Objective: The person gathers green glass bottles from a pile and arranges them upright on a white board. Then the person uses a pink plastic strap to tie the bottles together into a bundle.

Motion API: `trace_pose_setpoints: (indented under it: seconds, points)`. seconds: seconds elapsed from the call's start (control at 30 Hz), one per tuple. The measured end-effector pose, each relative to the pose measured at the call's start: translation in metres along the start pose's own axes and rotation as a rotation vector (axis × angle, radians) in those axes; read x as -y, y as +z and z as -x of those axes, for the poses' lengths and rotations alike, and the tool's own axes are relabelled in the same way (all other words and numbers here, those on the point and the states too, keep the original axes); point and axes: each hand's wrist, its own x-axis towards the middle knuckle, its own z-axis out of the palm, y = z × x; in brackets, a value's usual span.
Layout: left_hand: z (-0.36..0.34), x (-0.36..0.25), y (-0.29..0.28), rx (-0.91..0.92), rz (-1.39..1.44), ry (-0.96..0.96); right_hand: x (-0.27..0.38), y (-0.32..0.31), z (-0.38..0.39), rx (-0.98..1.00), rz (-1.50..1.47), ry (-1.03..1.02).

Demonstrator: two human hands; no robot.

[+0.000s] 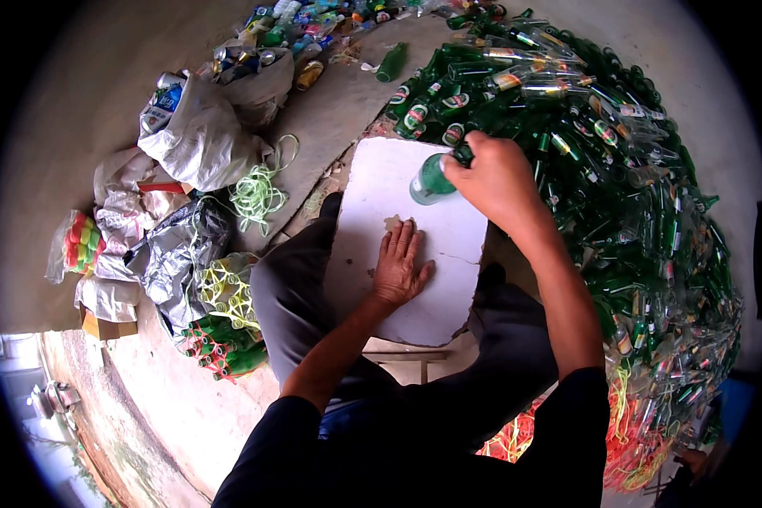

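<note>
A worn white board (381,182) lies in front of me between my knees, its surface chipped and cracked. My left hand (400,267) rests flat on it with the fingers stretched out, holding nothing. At the board's far right, my right hand (493,173) grips a green glass bottle (432,182) by its upper part. The bottle leans, with its base toward the board's middle; whether the base touches the board I cannot tell. Just beyond the far edge lie more green bottles (416,116) with labels.
A big heap of glass bottles (559,127) fills the right side. At left are a white sack of cans (203,140), pale green twine (258,199), a black plastic bag (186,254) and tied bottle bundles (220,343). One loose green bottle (392,62) lies on the floor ahead.
</note>
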Motion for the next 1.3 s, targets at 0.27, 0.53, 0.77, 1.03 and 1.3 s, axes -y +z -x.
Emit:
trace_pose_setpoints:
  seconds: [0.27,0.53,0.77,1.03,1.3]
  points:
    - [0.0,-0.001,-0.003,0.006,0.055,-0.024,0.0,0.055,-0.025,-0.063,-0.034,-0.029]
    - [-0.008,0.02,-0.012,-0.101,0.156,-0.147,-0.009,0.088,-0.024,-0.177,-0.022,-0.11]
    - [-0.071,0.101,-0.032,-0.313,0.049,-0.618,-0.051,0.093,0.0,0.033,-0.166,0.011]
    - [-0.091,0.151,-0.039,0.081,0.746,-0.963,-0.141,0.113,0.036,0.029,0.059,0.292]
    - [-0.084,0.159,-0.043,0.113,1.149,-0.992,-0.223,0.151,0.075,0.334,-0.941,1.102]
